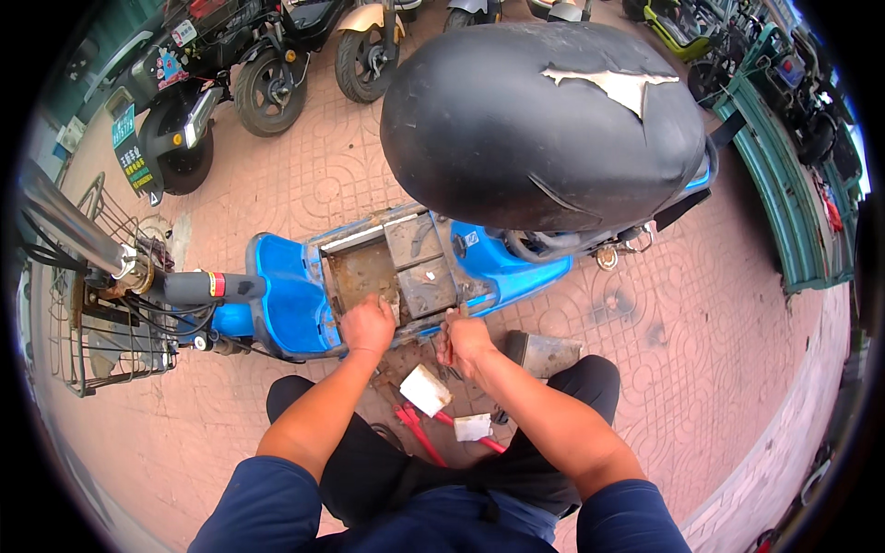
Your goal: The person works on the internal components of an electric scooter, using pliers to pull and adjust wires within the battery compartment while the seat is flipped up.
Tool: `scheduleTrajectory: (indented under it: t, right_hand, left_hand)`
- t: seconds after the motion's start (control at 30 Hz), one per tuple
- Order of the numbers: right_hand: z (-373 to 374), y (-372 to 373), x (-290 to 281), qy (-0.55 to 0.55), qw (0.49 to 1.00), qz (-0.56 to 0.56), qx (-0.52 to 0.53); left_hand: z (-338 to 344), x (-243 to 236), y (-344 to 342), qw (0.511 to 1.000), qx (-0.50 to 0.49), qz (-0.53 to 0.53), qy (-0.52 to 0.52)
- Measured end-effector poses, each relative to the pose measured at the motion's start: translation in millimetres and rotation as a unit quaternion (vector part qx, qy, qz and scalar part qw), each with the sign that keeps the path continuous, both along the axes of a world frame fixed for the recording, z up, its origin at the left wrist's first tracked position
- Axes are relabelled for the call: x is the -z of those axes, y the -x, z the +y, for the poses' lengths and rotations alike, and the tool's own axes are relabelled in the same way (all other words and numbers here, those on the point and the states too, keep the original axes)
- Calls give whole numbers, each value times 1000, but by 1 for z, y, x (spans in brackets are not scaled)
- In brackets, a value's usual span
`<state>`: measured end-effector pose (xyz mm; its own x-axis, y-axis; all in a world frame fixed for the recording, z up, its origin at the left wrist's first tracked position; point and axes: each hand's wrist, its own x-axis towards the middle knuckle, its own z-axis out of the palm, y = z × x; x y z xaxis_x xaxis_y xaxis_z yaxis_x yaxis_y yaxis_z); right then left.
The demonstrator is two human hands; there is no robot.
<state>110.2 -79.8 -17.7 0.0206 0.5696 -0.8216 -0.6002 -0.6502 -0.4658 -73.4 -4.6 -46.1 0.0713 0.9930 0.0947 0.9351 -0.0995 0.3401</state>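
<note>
A blue electric scooter (525, 263) stands across the view, its floor compartment uncovered, showing a grimy hollow (359, 263) and two grey blocks (419, 276) at its right. My left hand (368, 323) reaches into the hollow's near part with bent fingers, beside the blocks; what it holds is unclear. My right hand (468, 343) is closed at the compartment's near edge, right of the left hand, on something I cannot make out. On the ground below lie two white pieces (426, 390), a red long-handled tool (421, 433) and a dirty grey box (542, 353).
A torn black seat (525, 120) rises over the scooter's rear, and a wire basket (115, 364) hangs at left. Several parked scooters (272, 92) line the back. A green metal cart (774, 184) stands at right. My knees (590, 387) flank the things on the ground.
</note>
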Motion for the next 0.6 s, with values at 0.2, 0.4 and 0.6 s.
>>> scheduleTrajectory:
  t: [0.2, 0.4, 0.6]
  right_hand:
    - [43, -128, -23, 90, 888, -19, -450]
    - [13, -76, -42, 84, 944, -98, -304]
    - [3, -12, -11, 62, 996, -11, -62]
  left_hand:
    - [-3, -2, -2, 1000, 10, -1, 2]
    - [0, -1, 1, 1000, 12, -4, 13]
    - [-2, -4, 2, 1000, 5, -2, 24]
